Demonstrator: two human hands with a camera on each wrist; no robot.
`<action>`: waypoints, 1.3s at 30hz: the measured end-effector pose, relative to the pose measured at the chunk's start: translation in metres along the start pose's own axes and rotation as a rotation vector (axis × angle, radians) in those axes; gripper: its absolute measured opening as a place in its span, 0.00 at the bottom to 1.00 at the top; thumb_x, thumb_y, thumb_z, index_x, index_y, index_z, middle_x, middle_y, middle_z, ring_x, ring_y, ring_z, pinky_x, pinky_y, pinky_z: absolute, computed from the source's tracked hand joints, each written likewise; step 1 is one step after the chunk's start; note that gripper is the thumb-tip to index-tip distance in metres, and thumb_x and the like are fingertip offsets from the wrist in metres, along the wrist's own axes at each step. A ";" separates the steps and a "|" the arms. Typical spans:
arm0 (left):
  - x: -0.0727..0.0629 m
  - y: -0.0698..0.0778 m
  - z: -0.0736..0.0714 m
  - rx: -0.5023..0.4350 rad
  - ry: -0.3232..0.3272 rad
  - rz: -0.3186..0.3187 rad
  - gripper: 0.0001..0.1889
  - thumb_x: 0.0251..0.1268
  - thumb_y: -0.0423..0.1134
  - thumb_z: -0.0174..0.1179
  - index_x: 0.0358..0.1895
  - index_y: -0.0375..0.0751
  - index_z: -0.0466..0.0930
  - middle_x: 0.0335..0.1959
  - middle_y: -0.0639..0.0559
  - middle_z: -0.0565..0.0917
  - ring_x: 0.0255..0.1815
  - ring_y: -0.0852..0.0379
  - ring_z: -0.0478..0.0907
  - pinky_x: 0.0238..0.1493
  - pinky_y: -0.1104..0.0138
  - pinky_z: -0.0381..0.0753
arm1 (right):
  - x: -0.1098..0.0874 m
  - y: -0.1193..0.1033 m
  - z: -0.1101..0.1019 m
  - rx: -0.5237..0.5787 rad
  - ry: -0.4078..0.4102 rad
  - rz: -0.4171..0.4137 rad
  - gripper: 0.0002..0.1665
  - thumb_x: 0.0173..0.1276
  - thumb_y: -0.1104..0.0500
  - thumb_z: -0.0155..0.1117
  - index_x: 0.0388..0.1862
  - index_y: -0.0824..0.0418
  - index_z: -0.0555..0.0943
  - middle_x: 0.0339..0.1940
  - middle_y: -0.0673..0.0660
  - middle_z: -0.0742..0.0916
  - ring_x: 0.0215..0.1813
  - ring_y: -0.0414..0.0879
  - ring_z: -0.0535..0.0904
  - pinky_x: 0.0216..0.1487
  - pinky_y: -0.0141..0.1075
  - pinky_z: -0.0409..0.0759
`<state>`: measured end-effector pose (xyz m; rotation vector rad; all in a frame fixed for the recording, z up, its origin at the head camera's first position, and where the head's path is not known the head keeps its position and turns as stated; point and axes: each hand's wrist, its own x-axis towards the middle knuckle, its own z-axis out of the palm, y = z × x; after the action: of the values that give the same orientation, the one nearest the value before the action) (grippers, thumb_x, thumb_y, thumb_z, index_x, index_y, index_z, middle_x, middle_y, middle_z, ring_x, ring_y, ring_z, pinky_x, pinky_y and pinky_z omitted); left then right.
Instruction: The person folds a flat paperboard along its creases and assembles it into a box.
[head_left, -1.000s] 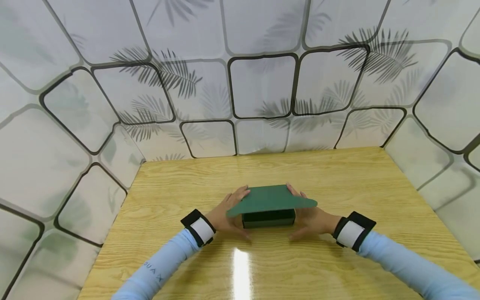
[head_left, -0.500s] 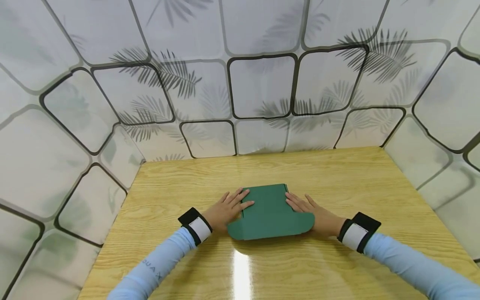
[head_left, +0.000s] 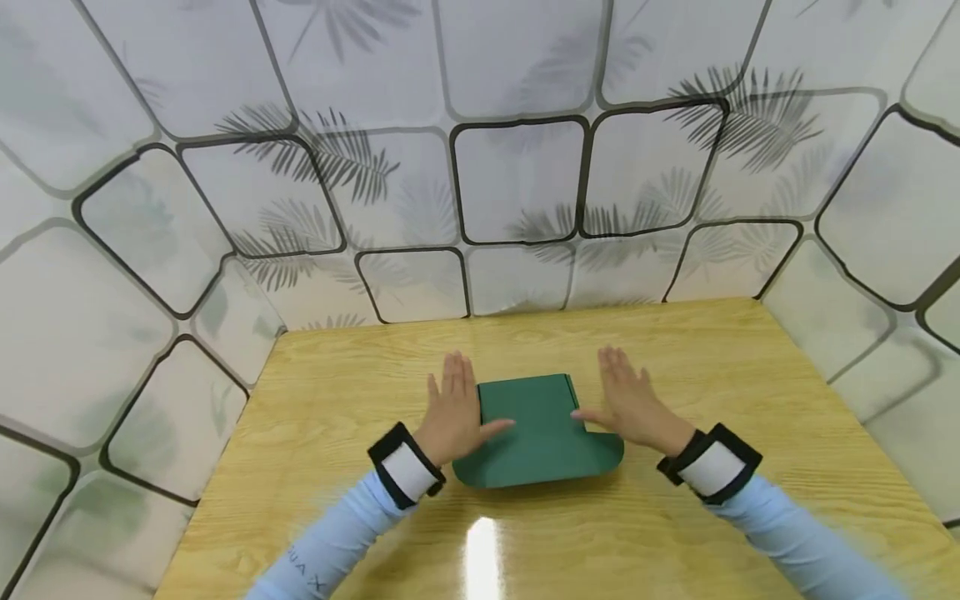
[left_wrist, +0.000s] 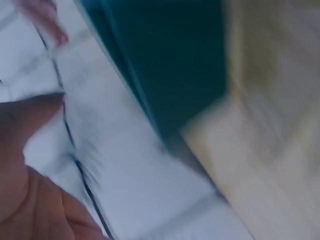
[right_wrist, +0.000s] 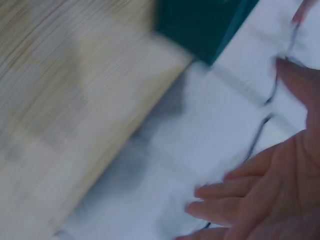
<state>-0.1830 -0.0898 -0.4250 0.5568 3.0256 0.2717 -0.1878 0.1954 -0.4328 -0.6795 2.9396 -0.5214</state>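
Observation:
A dark green cardboard box lies on the table, its lid folded down and a wide round-cornered front flap sticking out toward the person. On its left side is my left hand, fingers straight and pointing away, thumb out over the lid. Opposite it, my right hand is stretched flat beside the right edge, thumb reaching toward the lid. Both wrist views show the palms apart from the box. Neither hand holds anything.
The wood-grain table extends around the box. A pale curtain with dark outlines and leaf prints encloses its back and sides. A bright light reflection lies on the tabletop in front of the box.
The lid and flap have come down over the open box front. Both hands then lifted off the box sides, fingers straightening and turning away from the person.

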 end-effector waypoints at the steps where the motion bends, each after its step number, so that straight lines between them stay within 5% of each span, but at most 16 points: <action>1: -0.003 0.013 0.005 -0.028 -0.005 0.022 0.59 0.61 0.71 0.51 0.74 0.21 0.41 0.75 0.25 0.43 0.78 0.33 0.38 0.71 0.37 0.49 | 0.000 -0.014 0.007 0.024 0.002 -0.052 0.64 0.64 0.34 0.61 0.74 0.80 0.44 0.75 0.79 0.49 0.76 0.73 0.42 0.66 0.72 0.48; 4: -0.014 0.042 0.024 -0.089 -0.051 0.074 0.64 0.55 0.77 0.48 0.74 0.23 0.39 0.76 0.27 0.40 0.78 0.35 0.36 0.74 0.42 0.48 | -0.001 -0.044 0.031 0.009 -0.055 -0.259 0.72 0.54 0.31 0.67 0.75 0.77 0.44 0.76 0.76 0.47 0.77 0.71 0.40 0.67 0.70 0.50; 8: -0.026 0.052 0.052 -0.017 -0.049 0.098 0.63 0.54 0.79 0.47 0.75 0.27 0.40 0.77 0.30 0.41 0.79 0.38 0.38 0.75 0.48 0.50 | -0.005 -0.058 0.058 -0.150 -0.055 -0.398 0.70 0.49 0.33 0.73 0.75 0.73 0.51 0.76 0.74 0.55 0.77 0.68 0.49 0.66 0.67 0.58; 11: -0.031 0.048 0.064 0.025 -0.017 0.121 0.63 0.54 0.78 0.48 0.75 0.26 0.42 0.77 0.30 0.44 0.78 0.38 0.42 0.75 0.50 0.53 | -0.010 -0.056 0.070 -0.235 -0.015 -0.401 0.70 0.48 0.31 0.71 0.74 0.74 0.53 0.75 0.74 0.58 0.75 0.68 0.53 0.65 0.67 0.61; 17: -0.040 0.029 0.064 0.032 0.015 0.113 0.62 0.56 0.79 0.44 0.74 0.24 0.47 0.76 0.30 0.49 0.78 0.39 0.46 0.74 0.49 0.55 | -0.023 -0.047 0.062 -0.167 -0.069 -0.299 0.72 0.47 0.34 0.75 0.74 0.76 0.50 0.76 0.75 0.54 0.76 0.69 0.49 0.66 0.70 0.53; 22: -0.045 0.020 0.061 -0.044 -0.022 0.125 0.59 0.59 0.77 0.43 0.74 0.23 0.45 0.76 0.29 0.46 0.78 0.39 0.44 0.74 0.47 0.53 | -0.043 -0.028 0.050 -0.157 -0.103 -0.209 0.72 0.44 0.43 0.81 0.74 0.77 0.49 0.76 0.75 0.52 0.77 0.69 0.47 0.66 0.72 0.49; 28: -0.041 0.017 0.054 -0.145 -0.083 0.105 0.56 0.64 0.75 0.39 0.75 0.25 0.43 0.77 0.31 0.43 0.79 0.39 0.41 0.74 0.44 0.49 | -0.044 -0.015 0.047 -0.130 -0.079 -0.234 0.74 0.39 0.50 0.84 0.74 0.75 0.48 0.77 0.74 0.52 0.77 0.67 0.48 0.63 0.73 0.54; 32: -0.033 0.002 0.045 -0.333 -0.134 0.090 0.43 0.75 0.63 0.37 0.76 0.30 0.41 0.78 0.35 0.42 0.79 0.36 0.38 0.73 0.38 0.44 | -0.039 0.004 0.038 -0.005 -0.162 -0.257 0.79 0.36 0.49 0.85 0.78 0.67 0.43 0.79 0.70 0.45 0.77 0.68 0.45 0.64 0.73 0.52; 36: -0.023 -0.033 0.036 -0.561 -0.165 0.064 0.33 0.81 0.48 0.33 0.76 0.28 0.38 0.77 0.31 0.42 0.77 0.32 0.36 0.73 0.38 0.40 | -0.032 0.041 0.023 0.205 -0.230 -0.277 0.84 0.35 0.45 0.84 0.79 0.61 0.37 0.78 0.70 0.37 0.76 0.73 0.43 0.63 0.75 0.48; 39: -0.016 -0.062 0.032 -0.618 -0.217 0.018 0.34 0.79 0.41 0.41 0.75 0.25 0.37 0.76 0.27 0.41 0.76 0.29 0.34 0.73 0.39 0.39 | -0.025 0.070 0.017 0.368 -0.252 -0.221 0.81 0.41 0.50 0.83 0.79 0.64 0.33 0.76 0.74 0.35 0.75 0.76 0.38 0.63 0.75 0.46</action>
<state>-0.1865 -0.1470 -0.4674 0.5093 2.5273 1.0195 -0.1918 0.2601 -0.4725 -0.9438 2.4568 -0.8938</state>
